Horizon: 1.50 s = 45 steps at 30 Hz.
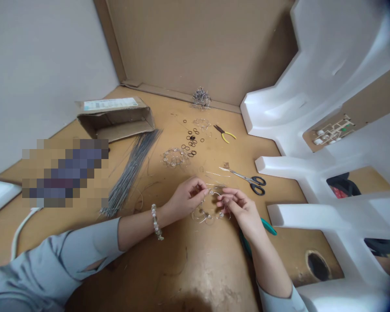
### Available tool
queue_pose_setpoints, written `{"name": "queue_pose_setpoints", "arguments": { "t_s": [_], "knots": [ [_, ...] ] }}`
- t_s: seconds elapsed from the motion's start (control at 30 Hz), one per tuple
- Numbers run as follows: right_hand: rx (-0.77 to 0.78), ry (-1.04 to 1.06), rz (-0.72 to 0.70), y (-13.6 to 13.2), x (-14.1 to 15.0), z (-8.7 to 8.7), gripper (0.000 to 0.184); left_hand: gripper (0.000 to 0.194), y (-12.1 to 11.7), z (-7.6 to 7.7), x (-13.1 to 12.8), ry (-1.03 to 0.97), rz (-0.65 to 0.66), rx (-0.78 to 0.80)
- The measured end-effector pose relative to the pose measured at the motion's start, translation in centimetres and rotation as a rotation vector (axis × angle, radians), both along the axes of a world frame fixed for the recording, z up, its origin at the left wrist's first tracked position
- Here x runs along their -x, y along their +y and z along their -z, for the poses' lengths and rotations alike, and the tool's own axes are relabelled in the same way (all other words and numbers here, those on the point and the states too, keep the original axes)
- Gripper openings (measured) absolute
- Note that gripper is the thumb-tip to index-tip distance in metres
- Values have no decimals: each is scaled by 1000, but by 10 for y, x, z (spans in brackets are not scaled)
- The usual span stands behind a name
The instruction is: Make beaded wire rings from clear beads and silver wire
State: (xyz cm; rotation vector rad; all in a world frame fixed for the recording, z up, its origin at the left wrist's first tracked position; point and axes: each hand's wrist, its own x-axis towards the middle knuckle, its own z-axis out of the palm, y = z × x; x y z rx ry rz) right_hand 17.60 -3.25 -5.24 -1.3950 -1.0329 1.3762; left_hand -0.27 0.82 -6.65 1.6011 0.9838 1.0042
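Between my hands is a ring of thin silvery wire with clear beads (221, 215), low over the table. My left hand (189, 197), with a beaded bracelet on its wrist, pinches the ring's upper left part between thumb and forefinger. On the other side my right hand (242, 210) has its fingers bent around the ring's right part. A similar beaded wire ring (174, 157) lies just beyond my left hand. Scissors with black handles (251, 180) rest beyond my right hand. Partly hidden behind my right forearm is a teal-handled tool (268, 226).
A bundle of grey wires (130, 173) lies at left, by an open cardboard box (120, 121). Several dark small rings (191, 141), yellow-handled pliers (225, 134) and a pile of wire pieces (201, 99) are farther back. White foam blocks (295, 167) border the right side.
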Motion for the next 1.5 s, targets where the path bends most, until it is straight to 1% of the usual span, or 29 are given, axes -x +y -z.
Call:
{"name": "queue_pose_setpoints", "arguments": {
  "t_s": [0.13, 0.27, 0.37, 0.43, 0.53, 0.63, 0.7, 0.77, 0.87, 0.93, 1.13, 1.23, 1.3, 1.4, 1.5],
  "knots": [
    [-41, -59, 87, 1, -2, 2, 38, 15, 2, 5, 0, -27, -65, 65],
    [-59, -271, 110, 1, -6, 9, 38, 17, 5, 10, 1, -97, -81, 152],
    [-82, -391, 108, 1, -7, 12, 36, 18, 7, 12, 1, -146, -62, 174],
    [-106, -390, 120, 0, -6, 11, 33, 19, 7, 11, 1, -168, -50, 181],
    [-168, -309, 160, -1, -3, 7, 32, 19, 5, 9, 1, -206, -31, 180],
    [-205, -286, 225, -2, -2, 3, 37, 20, 3, 5, 2, -249, 9, 166],
    [-206, -277, 243, -2, -3, 1, 41, 20, 1, 2, 3, -262, 51, 160],
    [-177, -209, 178, -2, -3, -1, 43, 20, 0, 1, 4, -252, 105, 168],
    [-72, -81, -4, -4, -1, -1, 41, 21, -1, 0, 4, -232, 166, 189],
    [-17, -50, -74, -5, 2, -1, 40, 23, -1, 1, 4, -222, 191, 191],
    [5, -124, -109, -5, 6, -3, 34, 23, 0, 2, 2, -153, 201, 201],
    [24, -135, -133, -5, 7, -3, 34, 20, -1, 3, 0, -110, 186, 202],
    [32, -138, -148, -6, 8, -3, 35, 16, -1, 4, -1, -34, 168, 126],
    [2, -167, -154, -7, 13, 0, 35, 9, -1, 5, -2, 102, 160, -20],
    [-40, -237, -142, -7, 16, 4, 34, 4, 0, 6, -1, 141, 178, -55]
  ]
}}
